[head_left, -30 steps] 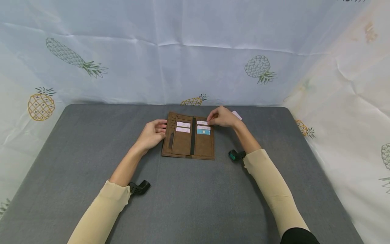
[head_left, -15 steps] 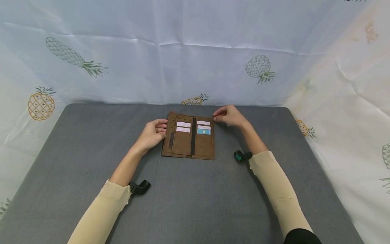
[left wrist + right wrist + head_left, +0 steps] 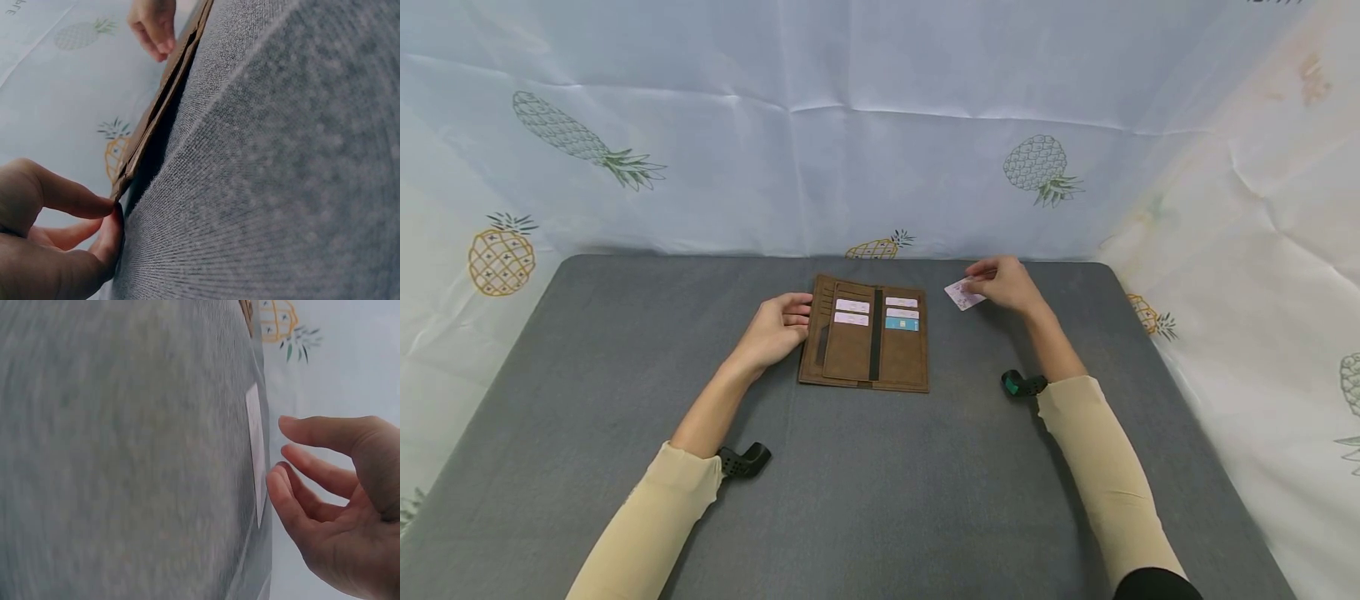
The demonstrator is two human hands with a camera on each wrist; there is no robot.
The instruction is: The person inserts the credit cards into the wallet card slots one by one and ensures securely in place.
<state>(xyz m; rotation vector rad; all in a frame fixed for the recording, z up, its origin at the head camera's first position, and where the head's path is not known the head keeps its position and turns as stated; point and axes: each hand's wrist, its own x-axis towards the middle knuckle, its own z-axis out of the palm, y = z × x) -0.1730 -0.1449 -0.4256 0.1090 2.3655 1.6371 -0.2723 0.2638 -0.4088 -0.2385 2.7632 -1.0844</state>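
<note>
A brown bifold wallet [image 3: 850,354] lies spread open on the grey table, with white-pink cards [image 3: 852,312] in its left slots. More cards, one of them a blue chip card [image 3: 902,324], sit in the right slots. My left hand [image 3: 772,332] pinches the wallet's left edge between thumb and finger, as the left wrist view shows. To the right of the wallet, a loose pinkish card [image 3: 958,294] lies flat on the table. Just over it hovers my right hand [image 3: 1009,285], its thumb and fingers apart with nothing between them in the right wrist view.
The grey table [image 3: 850,500] runs back to a white cloth with printed pineapples [image 3: 1034,164], which also hangs at both sides. A black wrist camera [image 3: 745,460] sits on the left forearm, another [image 3: 1022,384] on the right.
My right hand has left the wallet's right card slots and moved right to the loose card, which now shows beside its fingertips. My left hand and the wallet have stayed in place.
</note>
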